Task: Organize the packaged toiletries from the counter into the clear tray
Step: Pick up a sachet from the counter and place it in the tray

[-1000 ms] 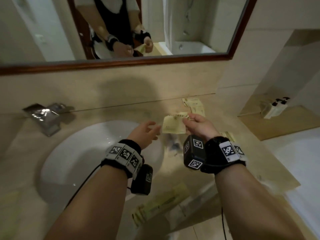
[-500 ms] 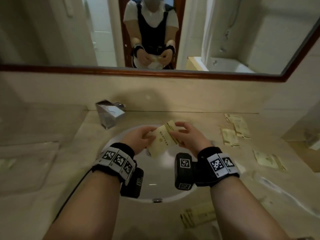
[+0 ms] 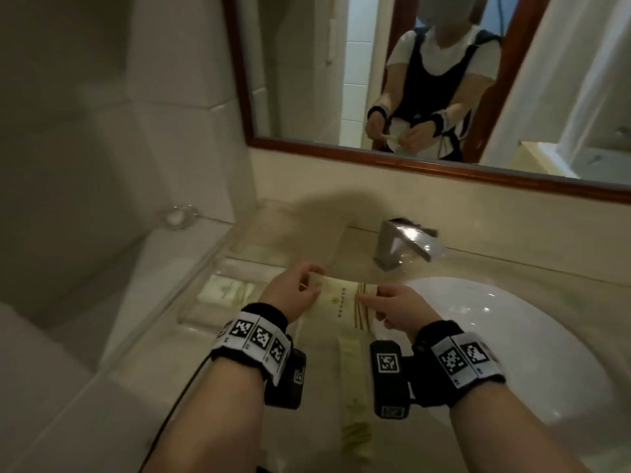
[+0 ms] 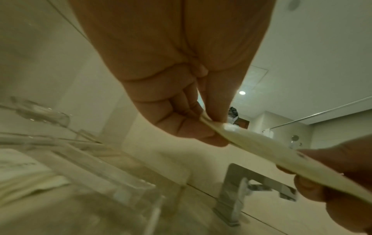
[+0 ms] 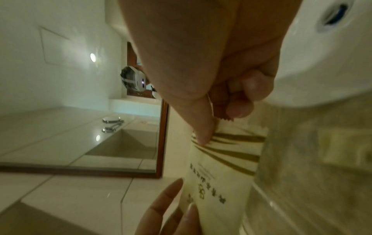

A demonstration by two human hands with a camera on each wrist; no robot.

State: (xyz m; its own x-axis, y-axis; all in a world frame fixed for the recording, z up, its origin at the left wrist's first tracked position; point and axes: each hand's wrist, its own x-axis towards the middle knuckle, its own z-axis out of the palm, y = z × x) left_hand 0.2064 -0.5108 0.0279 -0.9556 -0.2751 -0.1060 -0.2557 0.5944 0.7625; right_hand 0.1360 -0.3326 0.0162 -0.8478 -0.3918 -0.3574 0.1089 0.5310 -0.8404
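Both hands hold one cream toiletry packet (image 3: 341, 302) with gold stripes, flat between them above the counter just left of the sink. My left hand (image 3: 300, 288) pinches its left end, thumb against fingers (image 4: 209, 122). My right hand (image 3: 386, 303) pinches the striped, serrated end (image 5: 231, 136). The clear tray (image 3: 191, 302) lies on the counter to the left of the hands, with a cream packet (image 3: 225, 291) lying in it. In the left wrist view the tray's wall (image 4: 100, 167) sits below and left of the packet (image 4: 261, 152).
A chrome faucet (image 3: 399, 247) stands behind the white sink (image 3: 512, 336). Another cream packet (image 3: 351, 356) lies on the counter between my wrists. A small clear dish (image 3: 177, 216) sits at the back left corner. The mirror (image 3: 409, 80) hangs above.
The packet has travelled left from the right counter, across the sink, to beside the clear tray. My left hand joined the right in holding it, and the view swung left.
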